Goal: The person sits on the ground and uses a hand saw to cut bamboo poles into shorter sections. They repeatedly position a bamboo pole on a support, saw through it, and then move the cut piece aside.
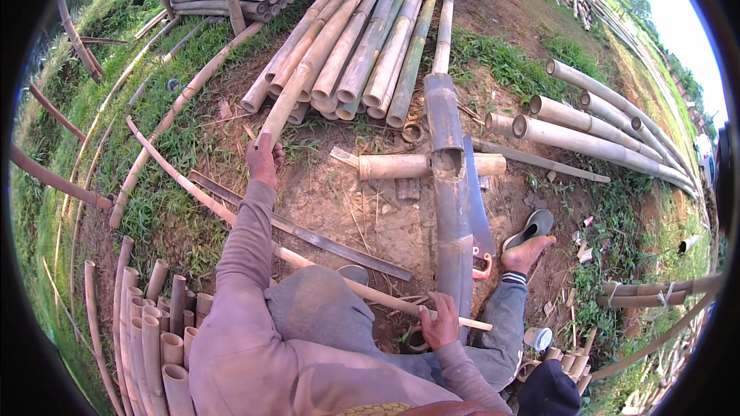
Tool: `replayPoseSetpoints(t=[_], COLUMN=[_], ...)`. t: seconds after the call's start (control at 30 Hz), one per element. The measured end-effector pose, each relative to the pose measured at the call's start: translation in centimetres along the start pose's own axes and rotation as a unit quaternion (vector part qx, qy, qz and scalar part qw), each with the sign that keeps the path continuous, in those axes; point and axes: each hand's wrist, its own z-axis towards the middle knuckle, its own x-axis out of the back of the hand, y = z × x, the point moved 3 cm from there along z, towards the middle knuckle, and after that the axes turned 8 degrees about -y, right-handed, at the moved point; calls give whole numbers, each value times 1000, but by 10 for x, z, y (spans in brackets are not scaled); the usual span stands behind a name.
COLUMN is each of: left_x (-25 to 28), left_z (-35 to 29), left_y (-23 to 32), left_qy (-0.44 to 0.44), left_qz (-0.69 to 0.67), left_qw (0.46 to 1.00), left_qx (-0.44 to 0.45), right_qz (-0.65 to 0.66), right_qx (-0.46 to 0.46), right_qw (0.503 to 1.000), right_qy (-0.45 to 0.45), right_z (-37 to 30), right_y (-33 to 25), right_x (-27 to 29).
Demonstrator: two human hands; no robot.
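My left hand (pixel 264 160) reaches forward, its fingers closed round the near end of a long pale bamboo pole (pixel 304 69) that lies on top of a pile. Near my lap, my right hand (pixel 439 320) is closed on a thin bamboo rod (pixel 383 298), which slants across my leg toward the far left. Ahead, a thick dark bamboo piece (pixel 453 219) with a cut-out rests over a short bamboo crosspiece (pixel 393 167). Against its right side lies a handsaw (pixel 478 212) with a blue blade and a red-orange handle.
More bamboo poles (pixel 385 38) fan out ahead, and several thick ones (pixel 593 139) lie at the right. Upright cut tubes (pixel 173 350) stand at lower left. A split bamboo strip (pixel 339 248) crosses the dirt. My foot (pixel 528 253) and a sandal (pixel 537 223) are beside the saw.
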Motion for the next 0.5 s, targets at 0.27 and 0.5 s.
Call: replayPoseSetpoints(t=[0.27, 0.5], left_x=[-80, -42], left_z=[103, 94], left_y=[-7, -15], left_qy=[160, 76], left_qz=[-33, -20], left_qw=[986, 996], left_qx=[45, 39], right_qz=[-78, -78], right_qx=[0, 13], right_qw=[996, 996], right_qy=[45, 46], right_z=[-2, 11], right_y=[4, 5], right_x=[0, -5])
